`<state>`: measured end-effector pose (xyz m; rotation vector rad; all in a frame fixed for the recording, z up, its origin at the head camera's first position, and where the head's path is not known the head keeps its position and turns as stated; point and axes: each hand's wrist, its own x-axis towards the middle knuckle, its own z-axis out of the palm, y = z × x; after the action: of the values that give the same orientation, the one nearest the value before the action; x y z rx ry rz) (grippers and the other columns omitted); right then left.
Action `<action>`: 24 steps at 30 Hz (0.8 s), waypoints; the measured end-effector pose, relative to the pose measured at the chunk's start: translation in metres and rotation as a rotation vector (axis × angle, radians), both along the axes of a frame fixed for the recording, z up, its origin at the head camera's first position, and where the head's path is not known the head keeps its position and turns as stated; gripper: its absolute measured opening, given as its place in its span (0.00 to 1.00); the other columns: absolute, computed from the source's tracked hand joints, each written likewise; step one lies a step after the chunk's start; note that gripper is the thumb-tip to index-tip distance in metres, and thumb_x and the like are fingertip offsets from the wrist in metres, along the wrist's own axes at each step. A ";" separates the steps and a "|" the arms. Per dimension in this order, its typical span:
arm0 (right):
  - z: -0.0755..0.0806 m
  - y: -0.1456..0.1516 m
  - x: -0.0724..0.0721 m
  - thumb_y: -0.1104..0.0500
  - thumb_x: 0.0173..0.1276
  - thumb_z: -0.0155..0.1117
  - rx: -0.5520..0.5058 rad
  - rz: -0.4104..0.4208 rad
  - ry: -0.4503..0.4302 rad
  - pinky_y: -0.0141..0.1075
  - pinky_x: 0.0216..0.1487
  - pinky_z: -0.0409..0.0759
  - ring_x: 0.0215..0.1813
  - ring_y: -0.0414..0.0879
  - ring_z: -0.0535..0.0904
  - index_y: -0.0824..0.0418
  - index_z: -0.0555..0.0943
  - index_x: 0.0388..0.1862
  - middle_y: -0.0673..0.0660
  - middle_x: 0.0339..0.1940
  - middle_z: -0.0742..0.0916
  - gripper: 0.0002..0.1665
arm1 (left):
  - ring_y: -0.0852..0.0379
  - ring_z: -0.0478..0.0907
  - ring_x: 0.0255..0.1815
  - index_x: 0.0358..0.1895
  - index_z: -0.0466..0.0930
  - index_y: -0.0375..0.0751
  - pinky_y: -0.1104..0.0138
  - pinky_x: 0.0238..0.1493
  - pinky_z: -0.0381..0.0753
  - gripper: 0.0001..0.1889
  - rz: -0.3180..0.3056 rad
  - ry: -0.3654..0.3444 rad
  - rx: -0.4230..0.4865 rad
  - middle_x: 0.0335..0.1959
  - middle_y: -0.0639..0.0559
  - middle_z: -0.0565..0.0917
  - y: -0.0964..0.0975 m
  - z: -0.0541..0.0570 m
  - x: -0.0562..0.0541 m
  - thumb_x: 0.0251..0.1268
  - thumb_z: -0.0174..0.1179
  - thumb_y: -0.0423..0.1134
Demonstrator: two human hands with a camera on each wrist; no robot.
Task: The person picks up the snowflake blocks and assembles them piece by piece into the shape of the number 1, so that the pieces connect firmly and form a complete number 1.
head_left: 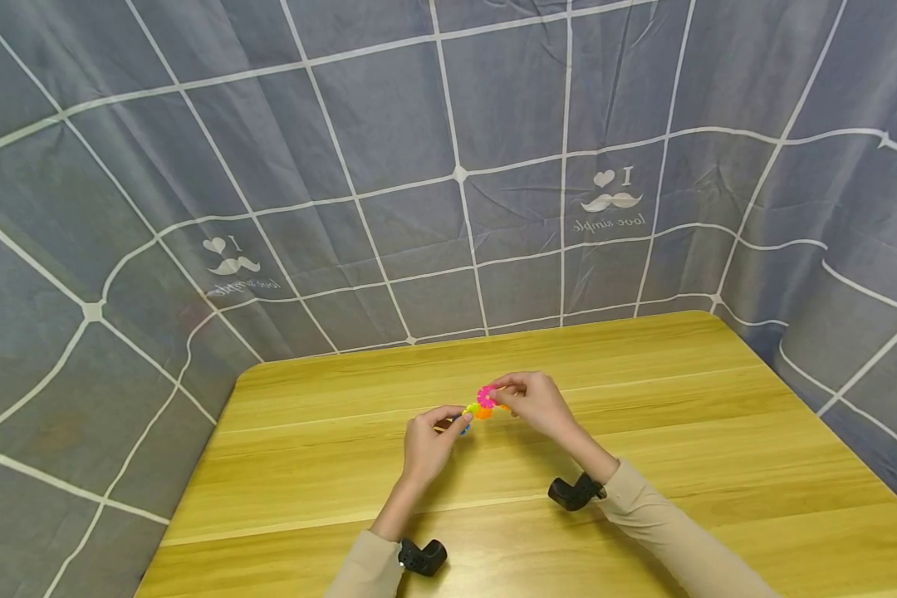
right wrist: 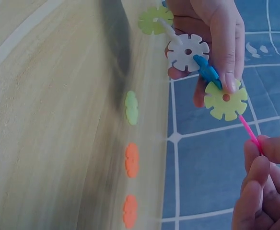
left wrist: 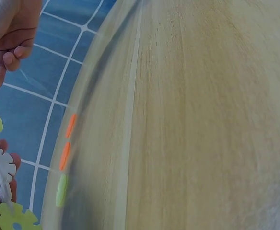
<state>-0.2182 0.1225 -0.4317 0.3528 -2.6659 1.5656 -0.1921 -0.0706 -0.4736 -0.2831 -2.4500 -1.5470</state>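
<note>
My left hand point(head_left: 428, 444) grips a short chain of notched plastic snowflake discs. In the right wrist view the chain runs from a yellow-green disc point(right wrist: 154, 20) through white discs point(right wrist: 188, 51) and a blue disc point(right wrist: 208, 72) to a yellow disc point(right wrist: 219, 106), which the left thumb presses. My right hand point(head_left: 536, 405) pinches a pink snowflake disc point(head_left: 486, 396) between thumb and fingertips. Seen edge-on in the right wrist view, the pink disc's rim meets a notch at the yellow disc's lower edge. Part of the chain is hidden behind the left fingers.
Beyond the hands, a green disc point(right wrist: 131, 108) and two orange discs, one nearer point(right wrist: 132, 160) and one farther along point(right wrist: 130, 211), lie in a row on the wooden table point(head_left: 329, 465). A grey curtain point(head_left: 389, 224) with white lines hangs behind the table and along its sides.
</note>
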 end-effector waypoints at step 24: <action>-0.002 -0.007 0.005 0.64 0.60 0.66 -0.038 0.010 -0.005 0.29 0.20 0.73 0.27 0.59 0.83 0.66 0.86 0.37 0.57 0.26 0.88 0.07 | 0.63 0.79 0.25 0.34 0.85 0.45 0.76 0.20 0.71 0.07 0.009 0.085 -0.132 0.27 0.52 0.87 0.004 -0.005 0.004 0.64 0.63 0.43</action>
<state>-0.2130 0.1155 -0.4340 0.3612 -2.6382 1.6195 -0.1882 -0.0662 -0.4789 -0.3532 -2.4871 -1.3432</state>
